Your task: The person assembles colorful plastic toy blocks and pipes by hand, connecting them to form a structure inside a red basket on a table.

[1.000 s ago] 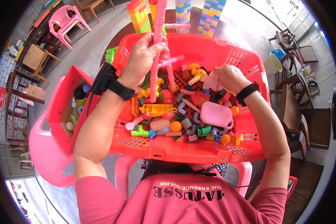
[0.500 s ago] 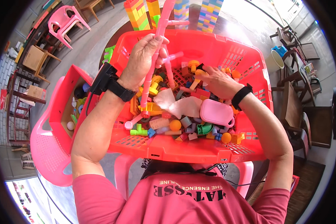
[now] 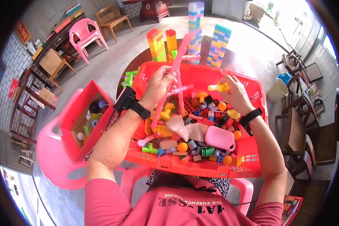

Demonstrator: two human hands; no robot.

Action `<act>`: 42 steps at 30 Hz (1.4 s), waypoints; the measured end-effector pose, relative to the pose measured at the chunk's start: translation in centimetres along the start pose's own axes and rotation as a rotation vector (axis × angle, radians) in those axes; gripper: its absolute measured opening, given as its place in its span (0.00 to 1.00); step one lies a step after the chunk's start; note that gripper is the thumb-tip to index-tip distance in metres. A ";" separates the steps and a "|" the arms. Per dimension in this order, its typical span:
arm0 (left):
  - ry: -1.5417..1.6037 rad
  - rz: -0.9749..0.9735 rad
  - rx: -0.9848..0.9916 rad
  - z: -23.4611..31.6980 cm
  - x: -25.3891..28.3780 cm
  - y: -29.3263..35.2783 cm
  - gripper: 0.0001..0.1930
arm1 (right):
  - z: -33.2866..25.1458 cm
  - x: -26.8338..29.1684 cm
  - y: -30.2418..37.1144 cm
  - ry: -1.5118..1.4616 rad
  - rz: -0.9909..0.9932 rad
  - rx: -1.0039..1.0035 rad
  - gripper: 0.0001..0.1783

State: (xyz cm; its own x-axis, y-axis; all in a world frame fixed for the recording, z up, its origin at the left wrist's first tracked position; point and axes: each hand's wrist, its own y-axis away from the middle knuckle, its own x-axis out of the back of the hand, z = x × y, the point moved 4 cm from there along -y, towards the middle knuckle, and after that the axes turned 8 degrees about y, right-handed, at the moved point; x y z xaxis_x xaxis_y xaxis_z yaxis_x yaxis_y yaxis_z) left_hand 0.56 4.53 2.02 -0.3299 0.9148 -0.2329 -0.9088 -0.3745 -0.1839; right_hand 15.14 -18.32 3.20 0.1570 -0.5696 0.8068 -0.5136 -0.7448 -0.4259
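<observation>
My left hand (image 3: 159, 87) is closed around a pink assembly of joined toy pipes (image 3: 182, 48), which stands tilted above the left part of a red plastic basket (image 3: 199, 171). Over the basket's right part, my right hand (image 3: 234, 93) pinches a yellow toy pipe piece (image 3: 217, 87) that points left. Below both hands lies a jumble of toy pieces: a pink lidded box (image 3: 219, 137), a crumpled whitish sheet (image 3: 186, 128), an orange ball (image 3: 182, 147), a green pipe piece (image 3: 149, 149) and many small blocks. The pipe assembly's lower ends reach down among them.
Beyond the basket, block towers (image 3: 195, 34) stand on a dark round table (image 3: 139, 62), with green pieces (image 3: 128, 79) at its left. A red box (image 3: 69, 130) of toys rests on a pink chair (image 3: 49, 165) to my left. Wooden chairs (image 3: 292, 130) and a pale bucket (image 3: 278, 90) are at right.
My right hand has risen from the toy pile with the yellow pipe piece. My left hand still holds the pink assembly. The view has tilted up, showing more of the room.
</observation>
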 end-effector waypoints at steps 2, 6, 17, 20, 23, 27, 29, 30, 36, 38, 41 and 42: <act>-0.036 0.086 -0.029 0.4 1.3 -0.5 0.10 | 1.2 0.5 0.0 -0.125 0.004 -0.134 0.15; -0.165 0.289 -0.048 0.4 4.1 -1.3 0.13 | 3.1 1.2 -0.4 -0.331 0.052 -0.227 0.13; -1.114 0.264 -0.443 -1.6 6.1 -1.7 0.30 | 2.1 0.9 -0.2 -0.362 -0.050 -0.211 0.14; -1.136 0.290 -0.340 -1.5 5.3 -1.3 0.29 | 1.4 1.0 -0.3 -0.398 -0.002 -0.147 0.17; -1.105 0.324 -0.448 -0.4 3.7 -0.9 0.26 | 0.9 1.7 -0.6 -0.262 0.041 -0.064 0.18; -0.844 0.322 -0.560 1.1 1.8 -1.1 0.20 | 0.9 2.2 -0.6 -0.208 0.006 -0.089 0.17; -0.623 0.279 -0.448 1.2 1.4 -1.9 0.20 | 0.8 2.2 -0.5 -0.262 0.022 -0.084 0.17; -0.515 0.272 -0.357 0.9 1.2 -2.3 0.19 | 0.6 2.1 -0.4 -0.308 0.032 -0.057 0.17; -0.695 0.248 0.154 -3.1 1.3 -4.4 0.21 | 0.7 1.1 -0.3 -0.522 -0.072 -0.171 0.19; -0.912 0.263 0.119 -4.3 1.5 -5.6 0.20 | 0.9 1.1 -0.3 -0.489 -0.108 -0.196 0.20; -0.782 0.350 -0.020 -5.5 2.1 -6.6 0.17 | 1.0 0.9 -0.1 -0.452 -0.156 -0.230 0.21; -0.702 0.372 -0.050 -5.6 2.3 -6.8 0.16 | 1.1 0.9 0.0 -0.454 -0.162 -0.241 0.21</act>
State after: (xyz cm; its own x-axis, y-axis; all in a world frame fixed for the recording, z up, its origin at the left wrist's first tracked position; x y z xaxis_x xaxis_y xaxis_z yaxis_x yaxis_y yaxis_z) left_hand 7.38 8.31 -2.63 -0.7085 0.6036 0.3656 -0.7003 -0.6655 -0.2583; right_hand 16.23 -19.16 3.46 0.5717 -0.5864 0.5738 -0.6229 -0.7654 -0.1615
